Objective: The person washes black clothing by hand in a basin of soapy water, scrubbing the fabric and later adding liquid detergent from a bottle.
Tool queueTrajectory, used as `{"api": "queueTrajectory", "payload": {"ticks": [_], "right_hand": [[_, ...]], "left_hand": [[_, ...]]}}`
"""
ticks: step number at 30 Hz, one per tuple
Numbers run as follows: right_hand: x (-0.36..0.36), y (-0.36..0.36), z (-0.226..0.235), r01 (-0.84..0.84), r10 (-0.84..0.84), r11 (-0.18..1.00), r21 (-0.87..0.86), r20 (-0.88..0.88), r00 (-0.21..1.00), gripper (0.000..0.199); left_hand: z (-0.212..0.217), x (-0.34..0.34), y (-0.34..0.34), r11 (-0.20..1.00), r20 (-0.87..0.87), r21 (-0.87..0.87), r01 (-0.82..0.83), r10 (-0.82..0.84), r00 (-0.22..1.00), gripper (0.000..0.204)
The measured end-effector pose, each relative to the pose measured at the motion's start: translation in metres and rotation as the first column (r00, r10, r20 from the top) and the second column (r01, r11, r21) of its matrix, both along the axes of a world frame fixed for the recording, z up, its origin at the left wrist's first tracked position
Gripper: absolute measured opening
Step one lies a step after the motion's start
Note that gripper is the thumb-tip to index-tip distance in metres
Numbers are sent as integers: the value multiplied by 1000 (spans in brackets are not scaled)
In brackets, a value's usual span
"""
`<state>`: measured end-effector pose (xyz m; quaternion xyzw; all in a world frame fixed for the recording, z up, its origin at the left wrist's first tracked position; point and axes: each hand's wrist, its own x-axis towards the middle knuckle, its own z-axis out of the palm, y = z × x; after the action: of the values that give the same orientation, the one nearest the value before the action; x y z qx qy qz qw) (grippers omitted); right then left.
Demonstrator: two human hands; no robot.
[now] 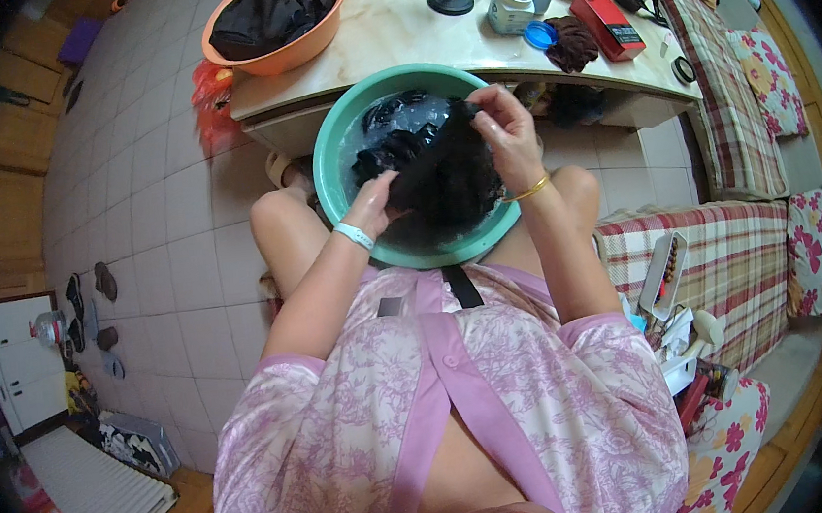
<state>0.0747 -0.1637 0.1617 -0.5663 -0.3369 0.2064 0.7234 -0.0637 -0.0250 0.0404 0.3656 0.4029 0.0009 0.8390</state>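
A green basin [325,156] of soapy water stands between my knees. Over it, a piece of black cloth [448,176] is stretched between my two hands; its exact kind of garment I cannot make out. My left hand [376,203] grips the cloth's left edge, near the middle of the basin. Higher and to the right, my right hand [508,128] pinches the upper right corner between thumb and fingers. More wet black fabric [391,150] lies in the suds behind the held piece. The lower part of the held cloth hangs down toward the water.
A pale table [390,36] stands just beyond the basin. On it are an orange basin [288,56] with dark cloth, a white jar [512,9], a blue lid [540,34], a brown cloth [573,43] and a red box [609,26]. A plaid sofa [728,256] flanks me on the right.
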Motion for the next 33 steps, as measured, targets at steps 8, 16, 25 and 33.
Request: {"api": "queueTrajectory", "payload": {"ticks": [8,16,25,33], "right_hand": [[35,-48,-42,-190,365,780,-596,187,912,14],[19,-14,-65,-247,274,674,-696,-74,959,26],[20,30,-71,164,15,891,-423,388,922,21],[3,41,-98,-449,580,617,-646,-12,815,26]], "left_hand": [[38,1,31,938,288,-279,-206,286,914,23],[71,2,27,954,433,-284,-90,212,876,26],[118,13,25,966,490,-250,-64,183,852,27],[153,30,12,929,655,-312,197,60,753,32]]}}
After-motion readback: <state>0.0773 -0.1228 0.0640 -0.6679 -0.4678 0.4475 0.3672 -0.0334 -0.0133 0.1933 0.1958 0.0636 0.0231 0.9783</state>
